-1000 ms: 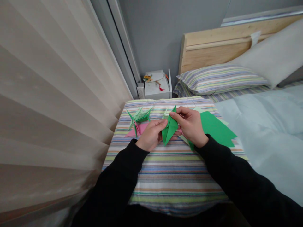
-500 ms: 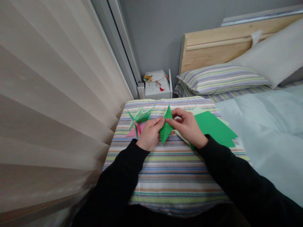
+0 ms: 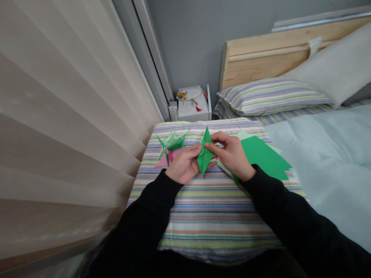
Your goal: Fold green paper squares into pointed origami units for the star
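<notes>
Between my two hands is a green folded paper, a long diamond standing nearly upright above the striped cloth. My left hand supports it from the left, thumb along its edge and fingers behind it. On the other side my right hand pinches its right edge, the thumb pressed on the front near the middle. Left of my left hand lie several folded paper cranes, a green one and a pink one among them. Beside my right wrist rests a stack of green paper sheets, partly covered by the hand.
A striped cloth covers the table. Behind it stands a white cabinet with small items on top. The bed with a striped pillow and pale blue quilt adjoins on the right; a pleated curtain hangs at the left.
My left thumb has drawn back from the paper's front to its left edge, and the left hand has opened somewhat beneath it. The folded paper has turned slightly and shifted a little right.
</notes>
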Motion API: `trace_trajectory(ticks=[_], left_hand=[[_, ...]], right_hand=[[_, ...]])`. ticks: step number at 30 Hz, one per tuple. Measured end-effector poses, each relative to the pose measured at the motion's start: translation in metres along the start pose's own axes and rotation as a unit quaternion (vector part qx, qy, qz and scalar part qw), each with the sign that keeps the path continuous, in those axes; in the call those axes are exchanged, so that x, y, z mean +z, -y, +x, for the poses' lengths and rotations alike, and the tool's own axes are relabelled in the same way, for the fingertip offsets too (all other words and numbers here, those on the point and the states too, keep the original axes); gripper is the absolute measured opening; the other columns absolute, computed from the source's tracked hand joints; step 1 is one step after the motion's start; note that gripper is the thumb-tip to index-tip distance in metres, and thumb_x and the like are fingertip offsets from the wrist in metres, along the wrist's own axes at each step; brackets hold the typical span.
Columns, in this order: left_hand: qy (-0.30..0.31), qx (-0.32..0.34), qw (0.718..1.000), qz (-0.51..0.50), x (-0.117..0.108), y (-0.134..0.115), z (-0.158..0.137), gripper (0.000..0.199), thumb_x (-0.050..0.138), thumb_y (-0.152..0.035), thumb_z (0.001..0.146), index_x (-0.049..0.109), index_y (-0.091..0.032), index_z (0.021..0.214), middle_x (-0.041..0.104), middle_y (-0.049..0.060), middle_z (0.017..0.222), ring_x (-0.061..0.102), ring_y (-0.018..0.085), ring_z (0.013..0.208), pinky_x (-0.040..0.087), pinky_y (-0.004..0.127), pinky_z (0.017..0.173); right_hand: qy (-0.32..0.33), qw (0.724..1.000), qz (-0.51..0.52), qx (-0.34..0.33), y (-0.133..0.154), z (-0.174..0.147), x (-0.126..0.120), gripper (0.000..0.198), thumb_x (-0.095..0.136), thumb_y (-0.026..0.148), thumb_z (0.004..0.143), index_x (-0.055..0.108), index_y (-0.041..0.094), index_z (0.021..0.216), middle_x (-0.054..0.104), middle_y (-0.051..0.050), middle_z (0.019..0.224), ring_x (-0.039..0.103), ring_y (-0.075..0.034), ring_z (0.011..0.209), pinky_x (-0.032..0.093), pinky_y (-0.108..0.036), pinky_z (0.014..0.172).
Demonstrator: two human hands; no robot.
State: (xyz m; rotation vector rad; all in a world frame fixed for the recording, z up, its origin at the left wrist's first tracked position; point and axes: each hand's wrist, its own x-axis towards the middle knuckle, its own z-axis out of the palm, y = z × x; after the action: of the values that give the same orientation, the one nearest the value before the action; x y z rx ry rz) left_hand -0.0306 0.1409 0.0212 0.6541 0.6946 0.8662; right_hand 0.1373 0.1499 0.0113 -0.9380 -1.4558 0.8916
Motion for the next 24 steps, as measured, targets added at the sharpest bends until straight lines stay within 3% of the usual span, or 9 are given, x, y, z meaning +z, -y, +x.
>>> trace_trajectory(ticks=[7,18,24], left_hand=[[0.010,0.020,1.000,-0.001,-0.0018,0.0003,0.0022,0.012,0.067,-0.018,0.093,0.075,-0.009,0.093,0.081,0.011,0.091,0.079,0.025,0.096,0.062,0.041,0.098],[0.000,0.035,0.999,0.035,-0.0020,0.0012,0.0025,0.015,0.078,-0.025,0.086,0.075,-0.011,0.087,0.078,0.008,0.078,0.079,0.025,0.085,0.065,0.038,0.087],[-0.008,0.074,0.994,0.082,-0.0007,0.0062,0.0049,0.029,0.087,-0.037,0.077,0.074,-0.011,0.083,0.075,0.007,0.074,0.076,0.024,0.077,0.063,0.033,0.073]], right_hand=[[0.000,0.999,-0.023,-0.028,-0.0036,0.0003,0.0004,0.008,0.076,0.026,0.084,0.074,0.019,0.081,0.068,-0.002,0.078,0.062,-0.019,0.078,0.048,-0.035,0.074],[-0.002,1.000,-0.016,-0.016,-0.0028,-0.0002,0.0022,0.008,0.077,0.027,0.083,0.076,0.020,0.079,0.068,-0.003,0.076,0.060,-0.018,0.076,0.051,-0.033,0.068],[0.002,0.998,0.046,0.052,-0.0003,0.0002,0.0055,0.018,0.080,0.036,0.079,0.076,0.019,0.080,0.065,-0.002,0.076,0.059,-0.017,0.069,0.051,-0.029,0.051]])
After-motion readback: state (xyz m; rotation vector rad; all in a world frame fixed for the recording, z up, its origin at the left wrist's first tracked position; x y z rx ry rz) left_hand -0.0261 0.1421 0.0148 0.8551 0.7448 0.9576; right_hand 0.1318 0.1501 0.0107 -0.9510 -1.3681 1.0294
